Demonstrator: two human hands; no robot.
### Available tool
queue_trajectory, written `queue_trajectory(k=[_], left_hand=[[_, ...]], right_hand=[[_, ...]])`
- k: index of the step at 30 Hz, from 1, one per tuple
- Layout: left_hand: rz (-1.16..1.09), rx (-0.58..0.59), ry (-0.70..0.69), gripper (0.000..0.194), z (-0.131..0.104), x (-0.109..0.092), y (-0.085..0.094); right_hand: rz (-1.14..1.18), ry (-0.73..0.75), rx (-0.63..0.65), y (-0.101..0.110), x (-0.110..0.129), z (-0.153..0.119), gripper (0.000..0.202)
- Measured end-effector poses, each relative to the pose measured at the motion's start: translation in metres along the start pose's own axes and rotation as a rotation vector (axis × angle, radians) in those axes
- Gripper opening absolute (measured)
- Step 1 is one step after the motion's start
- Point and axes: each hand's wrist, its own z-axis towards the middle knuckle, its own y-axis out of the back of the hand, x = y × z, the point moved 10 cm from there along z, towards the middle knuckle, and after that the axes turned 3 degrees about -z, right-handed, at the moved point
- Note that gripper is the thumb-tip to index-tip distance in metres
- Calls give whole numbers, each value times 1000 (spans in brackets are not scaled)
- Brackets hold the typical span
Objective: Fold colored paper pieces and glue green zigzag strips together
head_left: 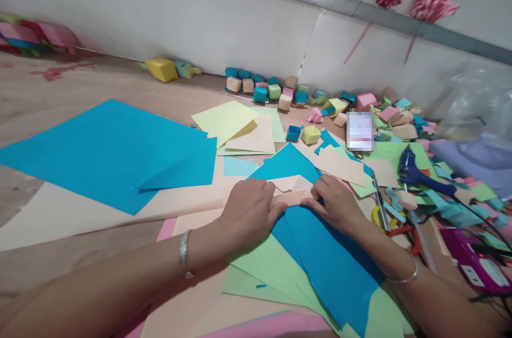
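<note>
A folded strip of peach paper (293, 198) lies over blue paper (328, 268) in the middle. My left hand (251, 212) is closed on the strip's left end, with its thumb along the lower edge. At the right end, my right hand (334, 200) pinches the same strip between thumb and curled fingers. A raised flap shows between both hands. Light green sheets (272, 268) lie under the blue paper, on top of large peach paper (192, 284).
A large blue sheet (100, 151) lies at left. Small paper boxes (260, 94) line the wall. On the right are a blue glue gun (416, 172), scissors (414, 239), a magenta power strip (476, 263) and many paper scraps (456, 212).
</note>
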Motion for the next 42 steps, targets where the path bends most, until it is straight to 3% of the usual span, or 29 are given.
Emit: queue_trajectory(k=[5,12,18,27,33,37,40,42], left_hand=[[6,53,10,29,3,1,-2],[1,161,50,31,0,19,-2],[-51,252,4,23,-1,23,5],[-208,347,35,26,-1,33,8],[-260,269,47,25,1,43,6],[-230,240,22,27,0,41,6],[-221,153,30,33,1,37,21],[-248,1,77,35,2,38,41]], right_hand=[[49,-55,21,0,-2,2,37],[222,-124,70,-3,-18,3,23],[388,-162,123,-4,-29,0,14],[487,-154,126,-2,-35,-3,3],[500,-134,-49,12,-24,-3,40],[527,-206,-123,11,-21,-4,42],[796,-337,-99,-1,-29,-7,37],[1017,-430,-149,-4,-37,-11,34]])
